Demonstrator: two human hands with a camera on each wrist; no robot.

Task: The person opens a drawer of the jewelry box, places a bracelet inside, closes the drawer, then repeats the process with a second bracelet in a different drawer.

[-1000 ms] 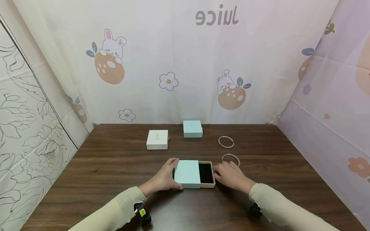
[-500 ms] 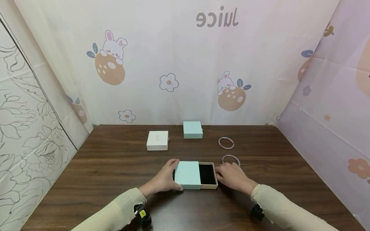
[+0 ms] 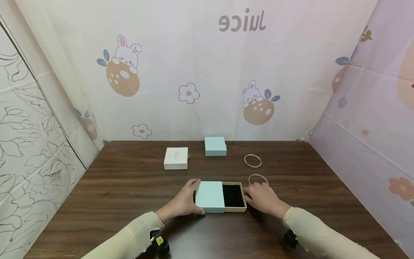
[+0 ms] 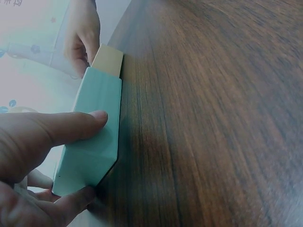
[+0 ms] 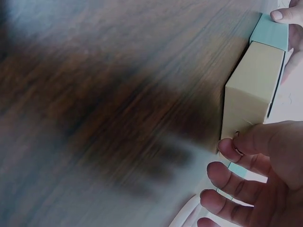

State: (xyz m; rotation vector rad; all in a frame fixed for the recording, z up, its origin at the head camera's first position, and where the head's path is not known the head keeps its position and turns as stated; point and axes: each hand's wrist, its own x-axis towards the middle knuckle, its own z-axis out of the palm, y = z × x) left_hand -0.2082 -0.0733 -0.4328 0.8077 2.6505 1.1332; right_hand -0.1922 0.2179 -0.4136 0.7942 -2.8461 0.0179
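A mint-green drawer box [image 3: 210,195] lies on the table in front of me. Its cream inner drawer [image 5: 249,92], lined in black, sticks out of the right side. My left hand [image 3: 183,199] grips the sleeve from the left, thumb on the near side and fingers behind. In the left wrist view the thumb presses the mint sleeve [image 4: 98,94]. At the drawer's right end is my right hand [image 3: 263,198]; its thumb and forefinger pinch a small pull tab [image 5: 238,151] there, the other fingers loosely bent.
Behind stand a closed white box [image 3: 175,158] and a closed mint box [image 3: 215,146]. Two pinkish rings, one far ring [image 3: 245,161] and one nearer ring [image 3: 257,175], lie at the right, the nearer just behind my right hand. A printed curtain [image 3: 207,72] borders the table's back.
The drawer has slid farther right out of the sleeve, with my right hand moving right along with it. My left hand and the sleeve stay in place.
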